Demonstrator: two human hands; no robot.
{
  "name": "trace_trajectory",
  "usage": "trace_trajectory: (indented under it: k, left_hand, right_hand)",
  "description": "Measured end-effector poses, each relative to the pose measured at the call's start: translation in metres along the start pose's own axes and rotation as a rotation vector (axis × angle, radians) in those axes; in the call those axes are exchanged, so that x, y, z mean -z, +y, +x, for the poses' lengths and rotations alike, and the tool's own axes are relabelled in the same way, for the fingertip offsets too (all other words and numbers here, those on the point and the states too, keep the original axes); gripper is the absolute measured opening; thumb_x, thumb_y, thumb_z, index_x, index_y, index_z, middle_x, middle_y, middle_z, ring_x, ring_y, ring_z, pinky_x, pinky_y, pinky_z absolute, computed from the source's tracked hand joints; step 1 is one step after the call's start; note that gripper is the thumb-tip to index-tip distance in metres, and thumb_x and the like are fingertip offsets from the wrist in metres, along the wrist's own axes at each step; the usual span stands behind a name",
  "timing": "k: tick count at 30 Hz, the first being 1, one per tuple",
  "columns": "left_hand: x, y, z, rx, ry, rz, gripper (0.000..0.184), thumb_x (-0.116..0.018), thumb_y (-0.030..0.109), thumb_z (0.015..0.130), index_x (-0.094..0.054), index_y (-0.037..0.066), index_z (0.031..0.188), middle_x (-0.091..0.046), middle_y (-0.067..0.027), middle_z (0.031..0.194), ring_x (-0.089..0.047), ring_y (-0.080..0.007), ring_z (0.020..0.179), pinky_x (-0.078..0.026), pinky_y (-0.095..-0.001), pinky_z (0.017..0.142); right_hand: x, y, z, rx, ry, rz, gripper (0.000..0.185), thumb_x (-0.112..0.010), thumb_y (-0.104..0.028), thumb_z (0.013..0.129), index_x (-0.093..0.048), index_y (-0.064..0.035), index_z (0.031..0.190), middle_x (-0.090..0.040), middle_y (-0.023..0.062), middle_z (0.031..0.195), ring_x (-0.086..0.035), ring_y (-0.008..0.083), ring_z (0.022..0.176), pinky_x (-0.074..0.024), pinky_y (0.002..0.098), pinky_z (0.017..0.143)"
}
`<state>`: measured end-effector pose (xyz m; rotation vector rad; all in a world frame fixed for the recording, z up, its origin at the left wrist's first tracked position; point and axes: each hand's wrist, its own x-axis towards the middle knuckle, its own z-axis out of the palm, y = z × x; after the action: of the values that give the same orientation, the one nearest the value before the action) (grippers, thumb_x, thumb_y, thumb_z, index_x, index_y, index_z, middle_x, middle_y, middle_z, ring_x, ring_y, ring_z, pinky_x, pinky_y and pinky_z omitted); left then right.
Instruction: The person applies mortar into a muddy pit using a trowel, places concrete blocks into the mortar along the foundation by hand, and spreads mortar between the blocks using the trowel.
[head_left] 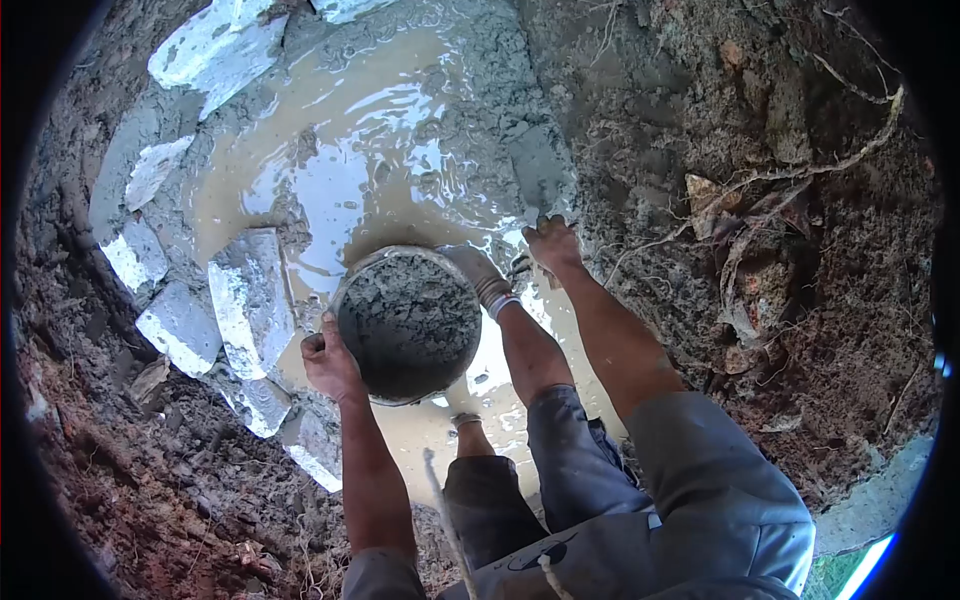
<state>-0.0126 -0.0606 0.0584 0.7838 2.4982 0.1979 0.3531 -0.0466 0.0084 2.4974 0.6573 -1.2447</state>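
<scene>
My left hand (332,360) grips the left rim of a round bucket (408,385), thumb on top of the edge. Wet grey mortar (410,300) fills much of the bucket, which stands in muddy water beside my leg. My right hand (552,243) is closed at the edge of the wet grey mortar along the earth wall. A flat, mortar-smeared blade (538,165), which looks like a trowel, extends ahead of its fingers; the handle is mostly hidden by the hand.
Muddy water (400,440) covers the pit floor around my legs (535,350). Rough stones (250,300) set in mortar line the left side. An earth wall (680,130) with hanging roots (850,160) rises at right, and loose soil (130,440) slopes at lower left.
</scene>
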Motion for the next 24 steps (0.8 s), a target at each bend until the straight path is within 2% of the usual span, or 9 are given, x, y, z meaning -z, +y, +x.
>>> trace_trajectory:
  k: [3, 8, 9, 11, 13, 16, 18, 21, 24]
  left_hand:
    - [0.001, 0.004, -0.002, -0.001, 0.0, -0.013, 0.063, -0.068, 0.063, 0.075, -0.059, 0.0, 0.073, -0.062, -0.0126, 0.068, -0.057, -0.0283, 0.064, -0.046, -0.0427, 0.068]
    - [0.002, 0.0, 0.002, 0.005, -0.021, 0.018, 0.064, -0.067, 0.062, 0.077, -0.058, 0.0, 0.074, -0.06, -0.012, 0.067, -0.056, -0.0276, 0.063, -0.046, -0.0422, 0.067]
    - [0.001, 0.0, 0.001, 0.017, -0.028, 0.025, 0.064, -0.067, 0.063, 0.077, -0.058, 0.0, 0.074, -0.06, -0.012, 0.067, -0.056, -0.0276, 0.063, -0.046, -0.0422, 0.066]
    - [-0.001, -0.001, 0.001, -0.003, -0.011, 0.001, 0.063, -0.067, 0.063, 0.077, -0.058, 0.0, 0.074, -0.061, -0.0118, 0.068, -0.056, -0.0274, 0.063, -0.046, -0.0421, 0.066]
    - [-0.001, 0.001, -0.001, -0.008, -0.011, -0.017, 0.064, -0.066, 0.065, 0.076, -0.058, 0.001, 0.075, -0.061, -0.012, 0.069, -0.056, -0.0277, 0.063, -0.046, -0.0421, 0.066]
    - [-0.001, 0.005, 0.0, -0.001, -0.004, 0.064, 0.065, -0.066, 0.065, 0.076, -0.058, 0.001, 0.076, -0.061, -0.0125, 0.069, -0.057, -0.028, 0.064, -0.046, -0.0423, 0.066]
    - [-0.002, 0.005, 0.0, -0.009, -0.002, 0.069, 0.065, -0.066, 0.065, 0.076, -0.059, 0.0, 0.076, -0.062, -0.013, 0.07, -0.058, -0.0285, 0.065, -0.046, -0.0425, 0.067]
    - [-0.002, 0.013, -0.004, -0.011, 0.003, 0.036, 0.066, -0.066, 0.065, 0.076, -0.059, 0.0, 0.077, -0.062, -0.0135, 0.07, -0.058, -0.0292, 0.066, -0.046, -0.0429, 0.067]
    - [-0.001, 0.022, -0.006, 0.001, 0.0, 0.055, 0.065, -0.066, 0.064, 0.077, -0.059, 0.0, 0.076, -0.062, -0.0136, 0.07, -0.057, -0.0292, 0.065, -0.046, -0.043, 0.068]
  right_hand:
    - [-0.028, 0.049, 0.016, 0.07, 0.022, -0.108, 0.054, -0.056, -0.046, 0.089, -0.051, -0.0033, 0.121, -0.058, 0.023, 0.122, -0.056, 0.0417, 0.113, -0.0459, 0.0445, 0.097]
    - [-0.014, 0.04, 0.013, 0.332, 0.19, -0.209, 0.059, -0.051, -0.053, 0.09, -0.057, 0.0005, 0.114, -0.06, 0.0282, 0.112, -0.059, 0.0454, 0.104, -0.0468, 0.0481, 0.093]
    - [0.027, -0.015, -0.015, 0.263, 0.158, -0.031, 0.064, -0.052, -0.055, 0.088, -0.057, 0.0039, 0.112, -0.062, 0.0314, 0.102, -0.06, 0.0468, 0.099, -0.048, 0.0485, 0.09]
    - [0.063, -0.079, 0.002, 0.425, 0.137, 0.097, 0.068, -0.053, -0.057, 0.087, -0.056, 0.0071, 0.109, -0.063, 0.033, 0.096, -0.061, 0.0484, 0.096, -0.0486, 0.0492, 0.088]
    - [0.086, -0.139, 0.039, 0.523, 0.184, 0.129, 0.065, -0.046, -0.054, 0.092, -0.057, 0.0066, 0.112, -0.062, 0.0328, 0.104, -0.061, 0.0454, 0.099, -0.0475, 0.047, 0.091]
    - [0.101, -0.177, 0.079, 0.366, 0.19, 0.136, 0.062, -0.038, -0.051, 0.096, -0.057, 0.0035, 0.118, -0.061, 0.031, 0.112, -0.06, 0.0426, 0.106, -0.0463, 0.0451, 0.096]
    - [0.108, -0.167, 0.072, 0.204, 0.042, 0.117, 0.063, -0.035, -0.051, 0.096, -0.056, 0.003, 0.12, -0.06, 0.0307, 0.115, -0.058, 0.0417, 0.11, -0.0456, 0.0446, 0.098]
    - [0.063, -0.074, 0.073, 0.193, 0.138, -0.165, 0.069, -0.033, -0.054, 0.096, -0.055, 0.007, 0.12, -0.056, 0.0339, 0.119, -0.054, 0.0446, 0.116, -0.0421, 0.0473, 0.102]
    - [0.029, 0.0, 0.059, 0.131, 0.108, -0.148, 0.068, -0.033, -0.054, 0.096, -0.054, 0.0073, 0.117, -0.059, 0.0365, 0.11, -0.057, 0.0471, 0.109, -0.0465, 0.0504, 0.095]
